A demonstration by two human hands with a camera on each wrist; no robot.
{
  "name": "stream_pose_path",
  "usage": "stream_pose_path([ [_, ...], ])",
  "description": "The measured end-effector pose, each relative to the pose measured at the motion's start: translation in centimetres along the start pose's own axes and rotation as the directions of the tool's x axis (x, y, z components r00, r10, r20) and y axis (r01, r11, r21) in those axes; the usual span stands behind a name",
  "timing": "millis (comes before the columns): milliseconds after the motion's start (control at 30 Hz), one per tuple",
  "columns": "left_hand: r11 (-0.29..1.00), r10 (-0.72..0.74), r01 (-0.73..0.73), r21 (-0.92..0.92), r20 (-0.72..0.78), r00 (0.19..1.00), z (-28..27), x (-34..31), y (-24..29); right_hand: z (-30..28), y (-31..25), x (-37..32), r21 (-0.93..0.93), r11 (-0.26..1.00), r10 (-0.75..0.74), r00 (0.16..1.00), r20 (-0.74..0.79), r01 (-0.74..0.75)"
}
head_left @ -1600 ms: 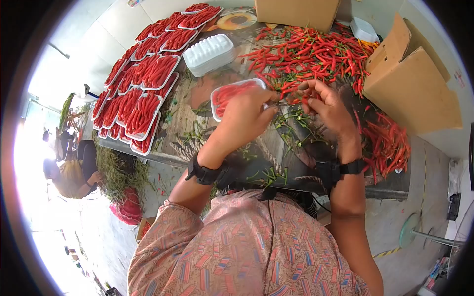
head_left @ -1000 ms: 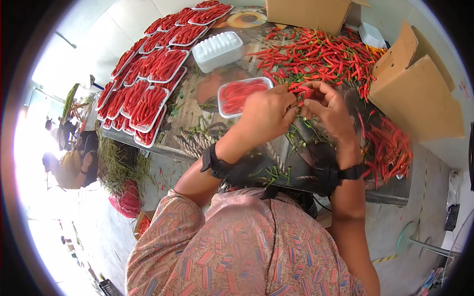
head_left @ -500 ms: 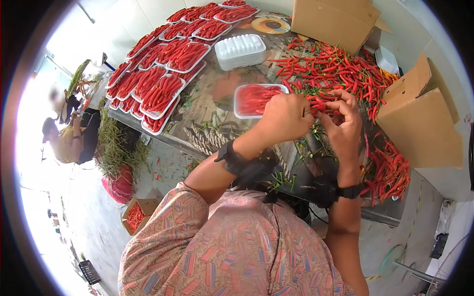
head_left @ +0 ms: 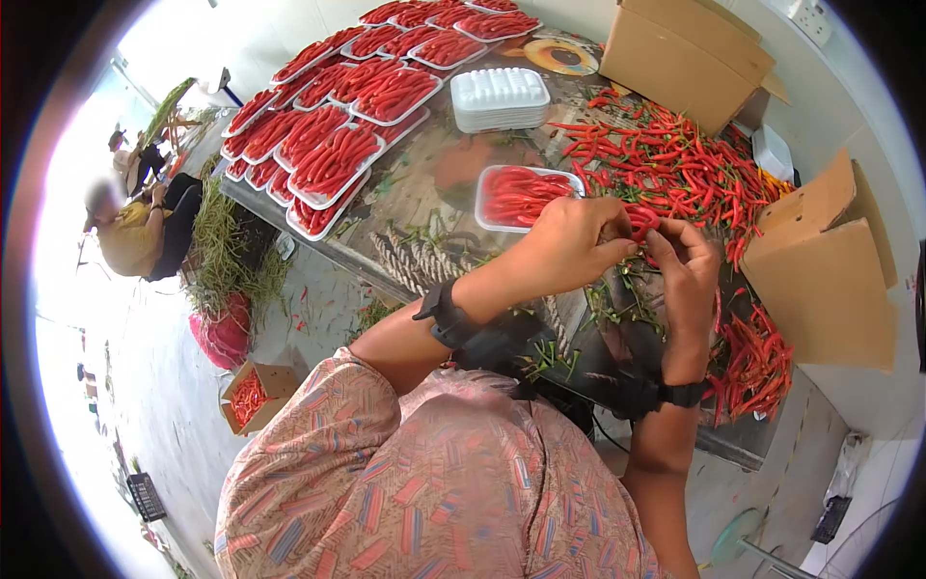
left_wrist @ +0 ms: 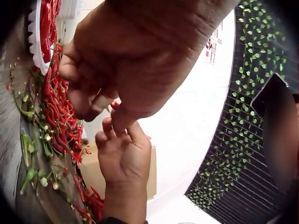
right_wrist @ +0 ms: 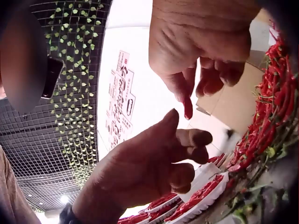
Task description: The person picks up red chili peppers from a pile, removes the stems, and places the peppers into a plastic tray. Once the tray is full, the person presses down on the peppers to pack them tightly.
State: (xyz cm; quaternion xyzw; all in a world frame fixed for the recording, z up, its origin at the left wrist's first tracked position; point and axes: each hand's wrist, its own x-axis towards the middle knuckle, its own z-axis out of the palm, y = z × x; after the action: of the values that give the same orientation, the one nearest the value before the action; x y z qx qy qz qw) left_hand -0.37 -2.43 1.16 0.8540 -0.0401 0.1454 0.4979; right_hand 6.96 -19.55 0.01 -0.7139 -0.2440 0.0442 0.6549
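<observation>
My right hand (head_left: 687, 265) pinches red chili peppers (head_left: 641, 222) between thumb and fingers. In the right wrist view one chili pepper's tip (right_wrist: 188, 108) pokes out below its fingers. Close beside it is my left hand (head_left: 576, 241), thumb spread from loosely bent fingers with nothing visible between them in the right wrist view. Just beyond the left hand lies a white tray (head_left: 489, 224) of stemless red chili peppers. Behind the hands spreads a heap of stemmed red chili peppers (head_left: 666, 174). Green stems (head_left: 617, 294) are scattered on the tabletop beneath.
Filled chili trays (head_left: 333, 159) are stacked at the table's left, beside a pile of white trays (head_left: 499, 99). Cardboard boxes (head_left: 680, 63) stand at the back and right. A smaller chili heap (head_left: 752, 367) lies at the right edge. A person (head_left: 135, 236) sits at far left.
My left hand has moved right, from over the chili tray to beside the right hand, uncovering the tray. The head view has turned, shifting the table rightward. The right hand keeps its chili peppers.
</observation>
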Motion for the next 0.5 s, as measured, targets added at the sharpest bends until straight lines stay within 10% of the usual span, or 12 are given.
stream_pose_path([
  [500, 0.999, 0.043, -0.043, -0.031, -0.007, 0.999, -1.0, -1.6, -2.6, 2.4, 1.4, 0.0, 0.03, 0.995, 0.093, 0.977, 0.191, -0.1],
])
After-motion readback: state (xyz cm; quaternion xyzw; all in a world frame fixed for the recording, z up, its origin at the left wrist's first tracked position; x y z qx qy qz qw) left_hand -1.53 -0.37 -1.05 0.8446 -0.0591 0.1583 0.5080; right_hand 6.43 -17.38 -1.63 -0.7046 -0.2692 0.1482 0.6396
